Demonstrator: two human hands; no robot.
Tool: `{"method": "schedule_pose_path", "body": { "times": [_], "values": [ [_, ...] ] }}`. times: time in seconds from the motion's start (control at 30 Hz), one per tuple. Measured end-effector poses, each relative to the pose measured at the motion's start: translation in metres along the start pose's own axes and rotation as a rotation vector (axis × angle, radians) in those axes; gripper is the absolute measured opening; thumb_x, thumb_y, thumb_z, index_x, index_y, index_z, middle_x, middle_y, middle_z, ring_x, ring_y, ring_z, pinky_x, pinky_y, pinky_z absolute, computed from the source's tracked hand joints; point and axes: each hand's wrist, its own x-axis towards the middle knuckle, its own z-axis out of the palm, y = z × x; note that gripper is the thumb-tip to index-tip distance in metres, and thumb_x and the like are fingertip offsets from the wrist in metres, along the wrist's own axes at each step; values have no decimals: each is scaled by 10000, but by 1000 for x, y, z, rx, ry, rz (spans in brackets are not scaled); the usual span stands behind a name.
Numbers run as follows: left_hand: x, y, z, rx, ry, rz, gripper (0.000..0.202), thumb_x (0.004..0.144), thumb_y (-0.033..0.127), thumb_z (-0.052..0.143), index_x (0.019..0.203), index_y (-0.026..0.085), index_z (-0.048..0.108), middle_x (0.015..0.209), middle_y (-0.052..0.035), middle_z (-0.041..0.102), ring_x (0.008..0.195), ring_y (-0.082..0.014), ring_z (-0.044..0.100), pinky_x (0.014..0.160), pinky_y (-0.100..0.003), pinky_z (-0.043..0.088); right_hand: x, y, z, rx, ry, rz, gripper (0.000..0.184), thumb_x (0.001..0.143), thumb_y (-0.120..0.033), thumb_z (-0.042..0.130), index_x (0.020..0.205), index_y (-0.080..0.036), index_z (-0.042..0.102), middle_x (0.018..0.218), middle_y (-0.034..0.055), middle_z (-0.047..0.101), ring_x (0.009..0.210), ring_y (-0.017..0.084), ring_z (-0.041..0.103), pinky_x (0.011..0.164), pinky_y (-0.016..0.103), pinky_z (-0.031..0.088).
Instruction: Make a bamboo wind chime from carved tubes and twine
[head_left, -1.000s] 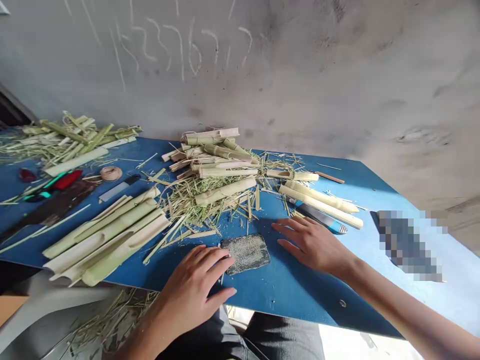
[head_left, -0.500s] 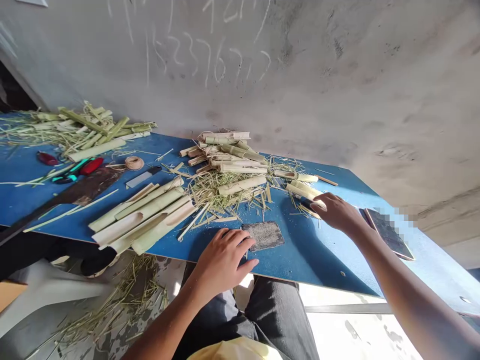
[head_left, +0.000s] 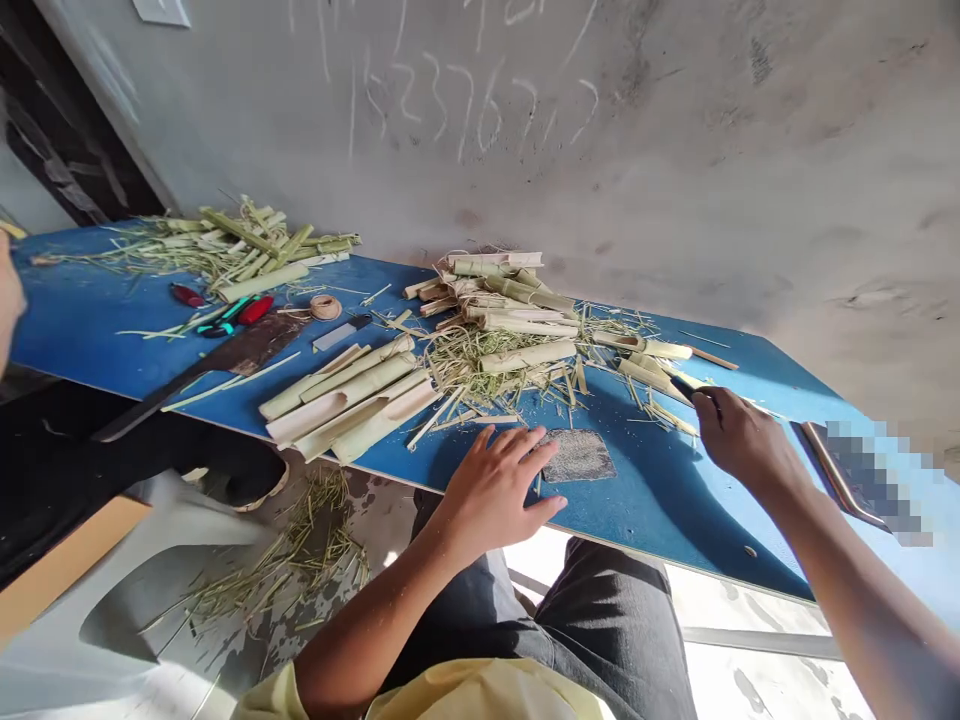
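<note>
The right hand (head_left: pixel 739 437) is clenching around a dark-tipped tool (head_left: pixel 681 386), most of it hidden in the fist, toward the right end of the blue board (head_left: pixel 645 510) and just beside a few pale cut stalks (head_left: pixel 649 370). The left hand (head_left: pixel 499 490) is lying released and flat by the near edge, fingers spread, fingertips touching the left side of a grey sandpaper patch (head_left: pixel 581 457). A heap of stalks and shavings (head_left: pixel 517 320) is sitting mid-board toward the far edge, with split lengths (head_left: pixel 352 395) lying to its left.

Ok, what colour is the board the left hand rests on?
Blue board, best in the head view.
</note>
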Motion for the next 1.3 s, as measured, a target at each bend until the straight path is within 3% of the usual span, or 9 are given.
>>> {"method": "schedule_pose_path", "body": {
  "times": [0.1,0.27,0.5,0.63,0.8,0.9,1.07,1.3],
  "values": [
    [-2,-2,0,2,2,10,599,1007,590,591,1495,246,536,1623,-78,519,1461,-289,496,1249,-551,340,-3,1,10,3,-40,37,516,1033,-548,303,1243,-204,625,1099,191,732,858,329,668,700,391,422],
    [-5,-5,1,38,28,22,585,1009,623,565,1444,232,567,1580,-82,558,1393,-281,548,1235,-554,358,3,8,28,-19,-77,56,554,974,-623,399,1235,-202,647,1277,232,684,1007,368,666,763,435,463],
    [-4,-9,1,26,-3,85,527,1035,624,514,1360,222,614,1471,-63,639,1356,-264,549,1234,-549,349,6,15,39,-73,-80,114,511,983,-592,466,1309,-233,628,1340,225,651,1088,350,644,825,441,469],
    [-4,-9,-1,25,-31,79,525,1062,612,454,1341,201,622,1461,-82,639,1345,-268,545,1232,-550,348,9,28,49,-149,-45,56,529,1010,-581,432,1319,-213,655,1340,233,638,1177,332,593,902,450,463],
    [-4,-10,-1,41,-42,88,561,1087,600,373,1364,179,618,1500,-103,614,1373,-272,520,1241,-534,333,16,58,67,-172,23,-44,841,950,-856,232,1219,-226,718,1251,227,663,1104,328,621,869,465,471],
    [-4,-11,-1,55,-45,91,591,1081,617,364,1392,174,604,1512,-111,605,1384,-276,513,1244,-536,329,19,71,74,-144,66,-51,917,897,-943,220,1205,-242,725,1249,234,662,1078,312,643,829,461,460],
    [-4,-12,-1,32,-66,86,641,1064,669,353,1390,173,594,1525,-103,594,1390,-274,505,1250,-547,319,17,63,69,-156,48,-26,837,935,-870,255,1215,-229,714,1228,239,670,1092,327,631,865,477,458],
    [-4,-11,-4,18,-89,82,645,1060,677,363,1409,176,572,1547,-84,574,1407,-261,490,1277,-541,282,16,52,62,-188,7,-31,709,905,-749,315,1203,-242,712,1158,171,682,1070,340,620,858,463,502]
  ]
}}
